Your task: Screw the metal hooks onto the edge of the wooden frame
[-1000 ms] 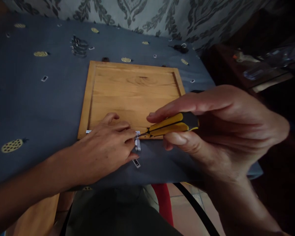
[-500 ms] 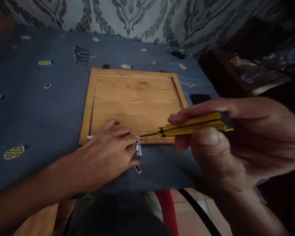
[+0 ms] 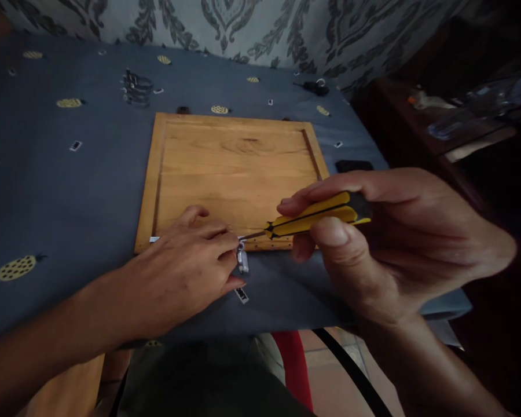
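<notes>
A wooden panel (image 3: 234, 168) lies flat on a blue patterned tablecloth (image 3: 61, 191). My left hand (image 3: 186, 272) rests on the panel's near edge, fingers closed over a small metal hinge (image 3: 242, 259) that hangs off that edge. My right hand (image 3: 386, 243) grips a yellow and black screwdriver (image 3: 312, 215). Its thin metal shaft points left and its tip meets the hinge at the panel's edge, just beside my left fingertips.
A heap of metal hardware (image 3: 135, 90) sits at the back left of the cloth. A dark keyring-like object (image 3: 315, 87) lies at the back right, and a black flat object (image 3: 353, 165) lies right of the panel. Dark furniture (image 3: 460, 116) stands to the right.
My right hand pulled the screwdriver back to the right half a second ago, then came in again toward the hinge. My left hand stayed on the hinge.
</notes>
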Demonstrator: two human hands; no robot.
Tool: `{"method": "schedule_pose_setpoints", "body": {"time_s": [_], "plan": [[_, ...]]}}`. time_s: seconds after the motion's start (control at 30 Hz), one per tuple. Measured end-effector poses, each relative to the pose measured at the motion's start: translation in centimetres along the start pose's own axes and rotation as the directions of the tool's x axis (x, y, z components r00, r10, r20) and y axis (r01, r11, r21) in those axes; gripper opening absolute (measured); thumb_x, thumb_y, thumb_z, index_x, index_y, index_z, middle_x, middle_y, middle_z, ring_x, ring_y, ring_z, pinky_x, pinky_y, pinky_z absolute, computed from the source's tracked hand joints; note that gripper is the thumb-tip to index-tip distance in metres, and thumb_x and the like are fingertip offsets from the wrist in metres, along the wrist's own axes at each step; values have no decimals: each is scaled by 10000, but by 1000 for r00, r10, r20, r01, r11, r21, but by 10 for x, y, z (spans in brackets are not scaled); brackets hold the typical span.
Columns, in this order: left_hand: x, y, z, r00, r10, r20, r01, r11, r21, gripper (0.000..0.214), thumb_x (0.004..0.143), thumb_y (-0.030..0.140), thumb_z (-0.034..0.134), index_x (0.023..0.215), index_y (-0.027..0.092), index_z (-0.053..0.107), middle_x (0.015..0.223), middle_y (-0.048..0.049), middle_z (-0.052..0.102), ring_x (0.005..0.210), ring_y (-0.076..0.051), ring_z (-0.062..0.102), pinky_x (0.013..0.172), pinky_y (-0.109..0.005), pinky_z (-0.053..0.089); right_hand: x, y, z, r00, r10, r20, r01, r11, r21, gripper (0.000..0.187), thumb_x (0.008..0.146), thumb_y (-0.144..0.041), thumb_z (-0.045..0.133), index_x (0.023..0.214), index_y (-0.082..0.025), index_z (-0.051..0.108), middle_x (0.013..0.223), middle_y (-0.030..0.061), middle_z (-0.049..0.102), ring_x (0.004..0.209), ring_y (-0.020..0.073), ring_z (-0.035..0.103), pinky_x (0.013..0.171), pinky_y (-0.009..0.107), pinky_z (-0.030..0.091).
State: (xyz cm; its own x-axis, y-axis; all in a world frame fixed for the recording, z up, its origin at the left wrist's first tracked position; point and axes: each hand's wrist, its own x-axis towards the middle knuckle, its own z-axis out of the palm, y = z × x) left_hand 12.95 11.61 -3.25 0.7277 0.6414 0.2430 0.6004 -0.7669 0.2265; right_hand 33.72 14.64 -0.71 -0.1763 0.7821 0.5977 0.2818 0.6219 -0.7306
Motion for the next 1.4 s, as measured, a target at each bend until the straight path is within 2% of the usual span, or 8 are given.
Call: {"method": "schedule_pose_setpoints", "body": {"time_s": [0.1, 0.23, 0.37, 0.53, 0.7, 1.0, 1.23, 1.4], "plan": [[0, 1, 0, 1000, -8, 28, 8, 1000, 7, 309, 1058, 355, 548, 908, 156, 731, 995, -57, 742, 954, -264, 647, 965, -485, 416, 0, 0, -1, 998, 17, 61, -17, 1000, -4, 200, 877, -282, 797, 1052, -377, 798, 912, -31, 801, 583, 204, 693, 521, 390, 573], [1, 1, 0, 999, -17, 39, 16, 1000, 16, 272, 1021, 374, 623, 885, 162, 725, 978, -54, 734, 985, -265, 644, 985, -482, 417, 2, 2, -9, 986, 10, 167, -23, 997, 74, 366, 930, -316, 742, 1280, -425, 723, 1129, 3, 795, 730, 239, 762, 490, 370, 590], [1, 1, 0, 999, -14, 44, 13, 1000, 22, 274, 1020, 380, 625, 867, 174, 720, 946, -47, 732, 977, -257, 643, 987, -471, 424, 5, 2, -16, 962, -16, 272, -10, 996, 94, 396, 954, -247, 703, 1304, -432, 712, 1128, -10, 799, 583, 182, 716, 457, 347, 577], [0, 1, -3, 998, -29, 52, 29, 1000, 4, 326, 1070, 360, 523, 900, 167, 722, 981, -56, 740, 979, -255, 642, 1015, -478, 421, 10, -3, -8, 988, -43, 151, 32, 997, 76, 242, 854, -230, 824, 1057, -362, 813, 968, -18, 811, 598, 191, 692, 516, 361, 605], [0, 1, -6, 993, -32, 110, 31, 999, 10, 345, 1087, 347, 470, 943, 169, 727, 1063, -64, 738, 1018, -262, 644, 1024, -497, 427, 13, -7, 0, 996, -7, 93, 2, 998, 63, 142, 842, -214, 820, 941, -315, 829, 885, 7, 784, 680, 202, 710, 535, 342, 608], [1, 0, -7, 992, -31, 124, 27, 999, 34, 362, 1086, 361, 464, 914, 175, 722, 1032, -56, 741, 987, -248, 649, 995, -480, 448, 9, -5, -2, 991, 36, 128, -46, 996, 81, 149, 845, -224, 813, 960, -320, 824, 944, 15, 789, 675, 212, 702, 536, 368, 615], [1, 1, -6, 993, -35, 110, 33, 999, 24, 343, 1082, 357, 482, 926, 188, 736, 994, -37, 747, 983, -241, 654, 1005, -469, 439, 10, -4, 3, 999, -10, 51, 6, 998, 62, 100, 829, -280, 834, 891, -352, 802, 824, 0, 747, 682, 232, 693, 508, 373, 579], [1, 2, -7, 995, -43, 91, 43, 999, 0, 343, 1090, 353, 460, 944, 192, 726, 997, -29, 743, 984, -235, 657, 996, -452, 429, 7, -4, 2, 1000, 16, 13, -16, 999, 43, 227, 787, -222, 877, 956, -343, 785, 866, -1, 729, 748, 239, 709, 539, 363, 584]]}}
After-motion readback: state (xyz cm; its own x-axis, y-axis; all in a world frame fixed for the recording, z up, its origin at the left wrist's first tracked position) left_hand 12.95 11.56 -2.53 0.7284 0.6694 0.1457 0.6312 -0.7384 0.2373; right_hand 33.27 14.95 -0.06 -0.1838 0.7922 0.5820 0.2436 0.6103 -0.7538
